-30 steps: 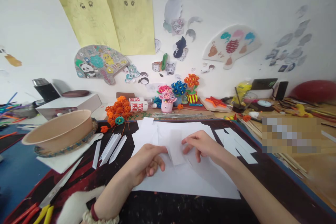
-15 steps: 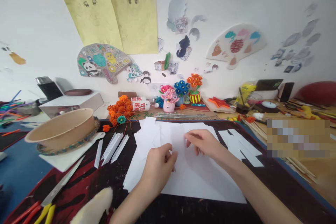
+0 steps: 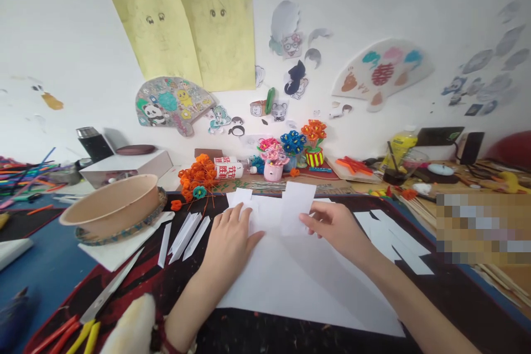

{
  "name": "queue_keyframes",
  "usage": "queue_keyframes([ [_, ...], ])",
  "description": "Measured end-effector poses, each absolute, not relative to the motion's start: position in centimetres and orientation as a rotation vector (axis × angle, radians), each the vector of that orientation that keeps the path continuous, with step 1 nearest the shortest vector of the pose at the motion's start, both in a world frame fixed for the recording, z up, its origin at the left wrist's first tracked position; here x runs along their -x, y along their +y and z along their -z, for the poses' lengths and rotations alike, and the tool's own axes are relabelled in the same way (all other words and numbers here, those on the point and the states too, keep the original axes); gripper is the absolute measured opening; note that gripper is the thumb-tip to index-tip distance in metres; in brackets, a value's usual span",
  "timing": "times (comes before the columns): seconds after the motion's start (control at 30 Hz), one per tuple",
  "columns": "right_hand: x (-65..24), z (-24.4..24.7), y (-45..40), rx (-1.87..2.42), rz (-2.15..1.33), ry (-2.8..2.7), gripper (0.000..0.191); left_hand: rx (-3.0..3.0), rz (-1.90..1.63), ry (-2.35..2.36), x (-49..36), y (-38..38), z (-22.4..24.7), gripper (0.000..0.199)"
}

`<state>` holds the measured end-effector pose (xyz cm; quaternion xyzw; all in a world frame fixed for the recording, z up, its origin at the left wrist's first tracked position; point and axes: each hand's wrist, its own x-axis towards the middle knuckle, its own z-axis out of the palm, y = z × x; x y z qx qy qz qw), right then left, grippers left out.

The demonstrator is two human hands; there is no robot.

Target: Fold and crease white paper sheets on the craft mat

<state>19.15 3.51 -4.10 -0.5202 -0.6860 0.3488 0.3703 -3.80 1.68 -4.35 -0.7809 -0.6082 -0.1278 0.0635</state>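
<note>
I'm watching the right hand (image 3: 336,224) holding a small white slip (image 3: 297,202) over the far part of the sheet (image 3: 315,282). Its thumb and forefinger are pinching the slip's right edge, low down, with hardly any gap, and the slip is standing more or less upright. The left hand (image 3: 232,238) is lying palm down over the sheet's left part, fingers slightly spread, thumb stretching out to the side. It's covering some scraps (image 3: 243,194); I can't tell whether it's gripping any.

The slip is looking like plain paper, so I'm judging it very light, dry and easily bent. A gentle pinch at an edge should be serving well; squeezing across the middle would be risking a crease.

Folded strips (image 3: 185,235) are lying left of the sheet, flat strips (image 3: 394,238) right of it. Farther left, scissors (image 3: 103,293) are resting; behind the sheet, orange flowers (image 3: 199,174) are bunching.
</note>
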Motion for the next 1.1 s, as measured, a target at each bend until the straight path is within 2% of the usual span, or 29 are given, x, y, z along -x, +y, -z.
queue_keyframes([
  [0.2,-18.6,5.1,3.7,1.445,-0.926,-1.861,0.023,2.146,0.217,-2.187,5.4,2.4,4.3,0.043],
  [0.33,-18.3,5.1,3.5,1.447,-0.884,-1.894,0.025,2.12,0.236,-2.23,5.7,2.5,4.0,0.044],
  [0.5,-18.6,5.5,3.7,1.416,-0.896,-1.861,0.032,2.183,0.416,-2.268,5.6,2.9,3.7,0.045],
  [0.7,-18.9,6.7,4.0,1.225,-1.284,-1.715,0.036,2.304,0.742,-2.355,5.3,3.1,3.3,0.047],
  [0.97,-18.6,6.4,3.7,1.128,-1.515,-1.651,0.026,2.554,1.386,-2.336,6.0,3.5,4.3,0.037],
  [1.1,-18.5,6.6,3.9,1.142,-1.51,-1.662,0.035,2.485,1.366,-2.311,6.0,3.6,4.3,0.035],
])
